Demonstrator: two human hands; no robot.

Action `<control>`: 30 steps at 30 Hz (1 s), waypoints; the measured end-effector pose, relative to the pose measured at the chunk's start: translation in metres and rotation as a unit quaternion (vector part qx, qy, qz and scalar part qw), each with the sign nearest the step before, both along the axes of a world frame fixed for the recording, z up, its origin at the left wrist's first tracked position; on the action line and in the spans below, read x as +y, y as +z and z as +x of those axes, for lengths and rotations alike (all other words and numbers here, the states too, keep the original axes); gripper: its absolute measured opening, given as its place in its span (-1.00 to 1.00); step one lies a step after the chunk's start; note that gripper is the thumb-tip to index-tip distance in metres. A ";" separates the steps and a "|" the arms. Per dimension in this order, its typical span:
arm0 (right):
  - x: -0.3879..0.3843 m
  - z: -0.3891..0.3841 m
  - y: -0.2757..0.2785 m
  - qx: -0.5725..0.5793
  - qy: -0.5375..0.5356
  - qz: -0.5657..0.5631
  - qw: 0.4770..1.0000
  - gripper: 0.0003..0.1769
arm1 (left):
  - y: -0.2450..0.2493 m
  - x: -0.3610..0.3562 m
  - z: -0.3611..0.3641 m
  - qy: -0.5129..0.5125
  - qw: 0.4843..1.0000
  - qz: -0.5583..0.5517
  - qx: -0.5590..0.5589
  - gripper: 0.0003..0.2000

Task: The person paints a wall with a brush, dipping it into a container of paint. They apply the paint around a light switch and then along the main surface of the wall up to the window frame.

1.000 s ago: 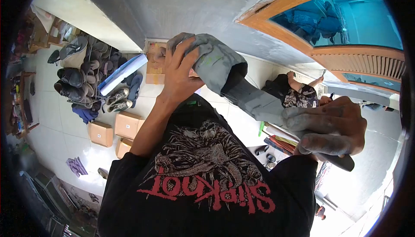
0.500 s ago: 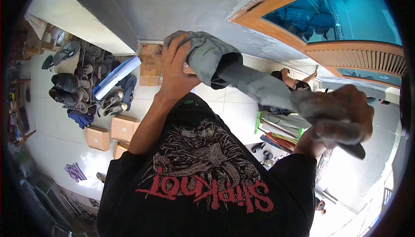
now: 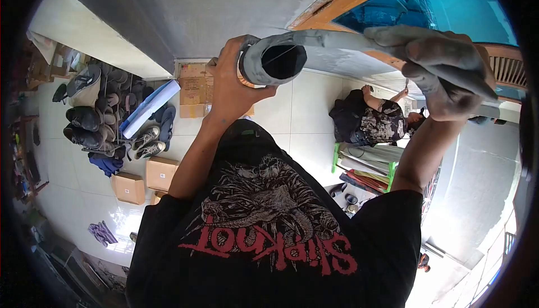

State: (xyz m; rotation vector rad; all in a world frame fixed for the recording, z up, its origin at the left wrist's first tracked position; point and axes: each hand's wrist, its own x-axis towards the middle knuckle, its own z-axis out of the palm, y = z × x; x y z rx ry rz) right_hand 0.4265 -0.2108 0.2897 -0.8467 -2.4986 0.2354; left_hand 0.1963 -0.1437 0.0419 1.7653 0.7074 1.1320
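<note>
My left hand (image 3: 229, 83) is wrapped round a grey-smeared cylindrical container (image 3: 254, 65), holding it up near the wall. The container's round, dark opening is turned toward the right, and its inside is too dark to make out. My right hand (image 3: 449, 66), coated in grey, is closed on a long, flat, grey-coated tool (image 3: 348, 39). From my fingers the tool runs left to the container's upper rim, where it appears to meet it; its dark rear end sticks out past my palm. Blur and coating hide the tool's exact kind.
A grey wall (image 3: 224, 5) and a wooden-framed window (image 3: 328, 5) stand ahead. To the left are piled shoes (image 3: 84, 118) and cardboard boxes (image 3: 128, 188). Another person (image 3: 373, 118) is at the right, beside a green-framed rack (image 3: 391, 174). A purple cloth (image 3: 102, 233) lies on the floor.
My right hand has risen, bringing the tool from a downward slant to nearly level at the container's upper rim. The container has turned so its opening shows more fully.
</note>
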 end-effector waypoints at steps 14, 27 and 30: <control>-0.009 0.012 -0.007 0.188 -0.206 -0.025 0.960 -0.70 | -0.016 0.048 0.049 0.011 0.999 -0.025 -0.040 -0.19; 0.054 0.121 -0.034 0.110 -0.315 0.123 0.935 -0.84 | -0.042 0.101 0.168 0.106 0.994 0.014 -0.020 -0.16; 0.083 0.160 -0.042 0.069 -0.273 0.166 0.945 -0.77 | -0.060 0.099 0.191 0.134 0.990 0.020 -0.043 -0.17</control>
